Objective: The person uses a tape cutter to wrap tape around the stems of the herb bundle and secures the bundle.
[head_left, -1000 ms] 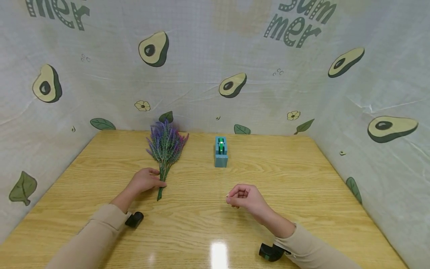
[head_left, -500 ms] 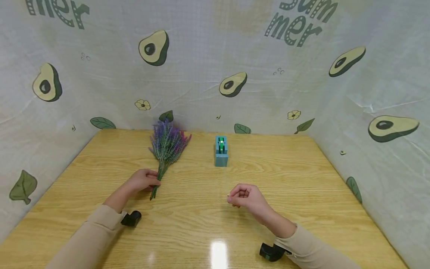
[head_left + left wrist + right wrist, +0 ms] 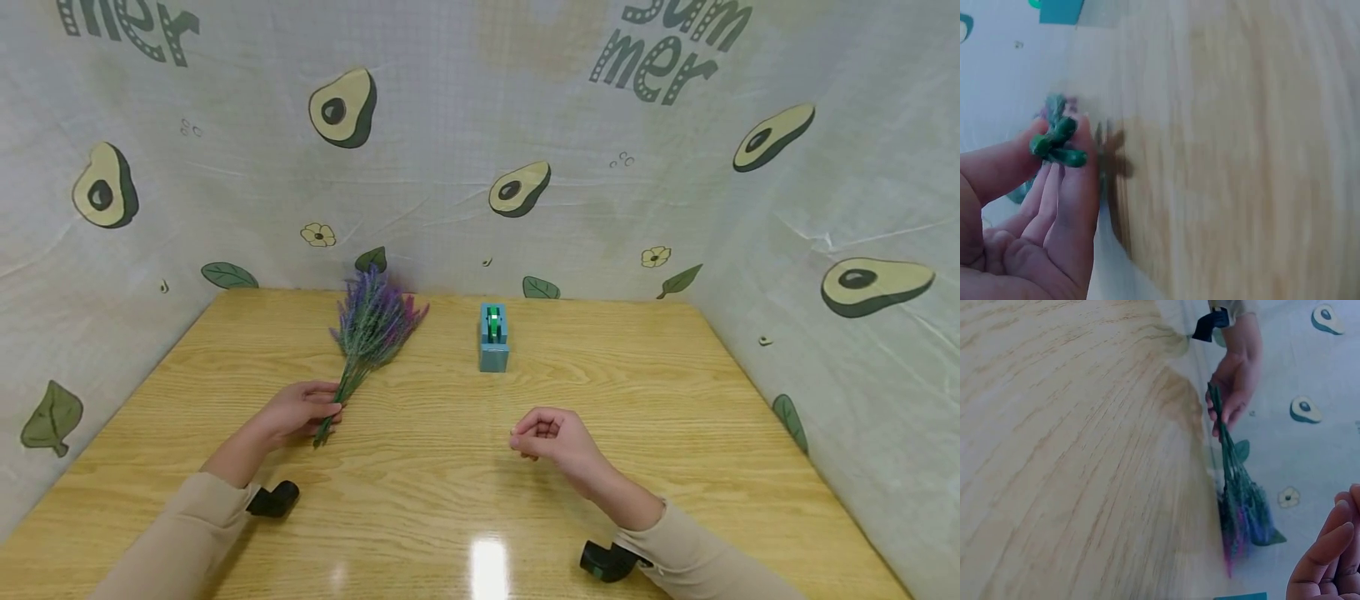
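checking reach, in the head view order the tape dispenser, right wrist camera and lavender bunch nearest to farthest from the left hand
1. Lavender bunch: held in the left hand.
2. Tape dispenser: ahead, to the right.
3. Right wrist camera: right, near the bottom edge.

the left sleeve (image 3: pixel 153 542) and right sleeve (image 3: pixel 708 554) are plain beige with wide cuffs (image 3: pixel 225 493); the left wrist camera (image 3: pixel 274 499) and right wrist camera (image 3: pixel 606 562) are black and elbow-shaped, the right with a green patch (image 3: pixel 597 573).
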Demonstrator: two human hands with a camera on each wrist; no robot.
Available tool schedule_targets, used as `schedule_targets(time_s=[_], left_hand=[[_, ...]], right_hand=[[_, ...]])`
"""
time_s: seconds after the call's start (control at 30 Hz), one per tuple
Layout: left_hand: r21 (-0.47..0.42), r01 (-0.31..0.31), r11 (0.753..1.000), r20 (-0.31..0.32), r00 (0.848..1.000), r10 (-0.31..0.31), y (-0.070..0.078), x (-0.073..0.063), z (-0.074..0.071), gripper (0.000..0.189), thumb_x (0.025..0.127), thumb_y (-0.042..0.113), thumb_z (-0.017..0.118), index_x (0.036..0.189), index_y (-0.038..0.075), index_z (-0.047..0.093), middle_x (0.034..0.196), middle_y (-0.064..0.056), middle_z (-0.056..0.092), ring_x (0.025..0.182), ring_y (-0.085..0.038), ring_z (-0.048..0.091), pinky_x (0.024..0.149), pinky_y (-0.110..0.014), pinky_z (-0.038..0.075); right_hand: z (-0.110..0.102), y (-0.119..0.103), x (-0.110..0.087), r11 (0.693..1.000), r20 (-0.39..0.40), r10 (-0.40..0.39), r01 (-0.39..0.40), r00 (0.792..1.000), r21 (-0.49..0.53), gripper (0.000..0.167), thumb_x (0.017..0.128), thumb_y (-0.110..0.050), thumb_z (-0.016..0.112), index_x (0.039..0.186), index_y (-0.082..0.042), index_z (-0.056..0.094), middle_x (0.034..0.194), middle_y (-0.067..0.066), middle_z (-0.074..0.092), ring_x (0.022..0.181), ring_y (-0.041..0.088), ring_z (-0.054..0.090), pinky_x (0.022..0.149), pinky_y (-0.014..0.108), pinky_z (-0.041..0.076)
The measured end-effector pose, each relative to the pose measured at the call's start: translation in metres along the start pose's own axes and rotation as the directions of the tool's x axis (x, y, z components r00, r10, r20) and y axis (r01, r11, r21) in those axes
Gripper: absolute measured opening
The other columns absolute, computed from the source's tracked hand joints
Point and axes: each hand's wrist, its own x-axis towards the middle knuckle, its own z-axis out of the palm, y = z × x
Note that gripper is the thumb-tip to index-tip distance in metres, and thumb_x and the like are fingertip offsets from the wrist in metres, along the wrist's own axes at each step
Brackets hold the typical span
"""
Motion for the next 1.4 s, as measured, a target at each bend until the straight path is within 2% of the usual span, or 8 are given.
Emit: schedule_targets(time_s=[0.17, 0.27, 0.37, 0.43, 0.73, 0.9, 1.07, 1.4], left_hand=[[-0.024, 0.008, 1.0, 0.031, 0.999, -0.007, -0.002, -0.009, -0.01, 0.062, 0.093, 0.002, 0.055, 0.14, -0.015, 0.019, 0.117, -0.02, 0.055, 0.088, -0.02, 0.064, 0.077, -0.038, 0.054], [0.001, 0.006, 1.0, 0.066, 0.998, -0.006, -0.003, -0.013, -0.014, 0.062, 0.091, 0.001, 0.058, 0.138, -0.016, 0.022, 0.114, -0.016, 0.057, 0.088, -0.021, 0.064, 0.077, -0.039, 0.054], [0.036, 0.001, 0.999, 0.112, 0.994, -0.005, -0.005, -0.018, -0.017, 0.06, 0.09, 0.0, 0.059, 0.137, -0.017, 0.025, 0.112, -0.014, 0.059, 0.088, -0.022, 0.064, 0.075, -0.04, 0.054], [0.05, -0.002, 0.999, 0.141, 0.99, -0.005, -0.006, -0.02, -0.019, 0.059, 0.09, 0.0, 0.06, 0.135, -0.018, 0.027, 0.109, -0.013, 0.061, 0.086, -0.023, 0.064, 0.073, -0.041, 0.054], [0.108, -0.035, 0.994, 0.21, 0.978, 0.011, -0.007, -0.026, -0.027, 0.053, 0.088, -0.003, 0.06, 0.13, -0.02, 0.032, 0.106, -0.016, 0.059, 0.081, -0.025, 0.062, 0.069, -0.04, 0.054], [0.246, -0.089, 0.965, 0.197, 0.98, 0.04, -0.006, -0.03, -0.032, 0.045, 0.087, -0.001, 0.062, 0.125, -0.017, 0.044, 0.113, -0.022, 0.055, 0.097, -0.031, 0.059, 0.07, -0.034, 0.054], [0.331, -0.159, 0.93, 0.239, 0.968, 0.08, -0.006, -0.033, -0.04, 0.041, 0.087, 0.002, 0.062, 0.122, -0.014, 0.049, 0.115, -0.022, 0.055, 0.104, -0.037, 0.052, 0.073, -0.032, 0.052], [0.392, -0.267, 0.881, 0.351, 0.928, 0.125, -0.005, -0.037, -0.049, 0.033, 0.088, 0.005, 0.062, 0.119, -0.005, 0.056, 0.117, -0.019, 0.054, 0.097, -0.016, 0.054, 0.072, -0.033, 0.052]], right_hand=[[-0.001, -0.004, 0.001, 1.0, -0.001, -0.01, 0.01, 1.0, -0.006, 0.025, 0.083, -0.004, 0.069, 0.09, 0.016, 0.057, 0.072, 0.001, 0.064, 0.062, 0.015, 0.056, 0.059, 0.027, 0.049], [-0.002, -0.007, 0.001, 1.0, -0.005, -0.015, 0.015, 1.0, -0.001, 0.013, 0.083, -0.002, 0.067, 0.087, 0.009, 0.061, 0.073, 0.001, 0.064, 0.063, 0.015, 0.056, 0.06, 0.028, 0.05], [-0.003, -0.009, 0.001, 1.0, -0.009, -0.019, 0.019, 1.0, 0.014, 0.003, 0.083, 0.001, 0.066, 0.083, 0.0, 0.064, 0.073, 0.001, 0.065, 0.063, 0.014, 0.056, 0.06, 0.027, 0.05], [-0.003, -0.011, 0.001, 1.0, -0.016, -0.018, 0.018, 1.0, 0.024, 0.006, 0.083, 0.002, 0.066, 0.082, -0.003, 0.064, 0.073, 0.0, 0.065, 0.063, 0.014, 0.056, 0.06, 0.026, 0.05], [-0.004, -0.022, 0.005, 0.999, -0.055, -0.015, 0.017, 0.998, 0.041, 0.004, 0.083, 0.004, 0.063, 0.084, 0.001, 0.063, 0.076, 0.003, 0.065, 0.065, 0.014, 0.055, 0.062, 0.026, 0.049], [-0.006, -0.028, 0.009, 0.998, -0.063, -0.038, 0.041, 0.997, 0.055, 0.008, 0.084, 0.003, 0.063, 0.083, -0.004, 0.064, 0.075, 0.003, 0.064, 0.065, 0.015, 0.054, 0.061, 0.024, 0.047], [-0.008, -0.032, 0.012, 0.994, -0.062, -0.074, 0.079, 0.995, 0.082, 0.008, 0.084, 0.002, 0.064, 0.082, -0.006, 0.064, 0.075, 0.003, 0.063, 0.065, 0.014, 0.053, 0.061, 0.023, 0.047], [-0.011, -0.043, 0.016, 0.986, -0.076, -0.103, 0.112, 0.992, 0.121, 0.013, 0.085, 0.002, 0.062, 0.082, -0.01, 0.066, 0.075, 0.001, 0.064, 0.065, 0.012, 0.053, 0.061, 0.022, 0.046]])
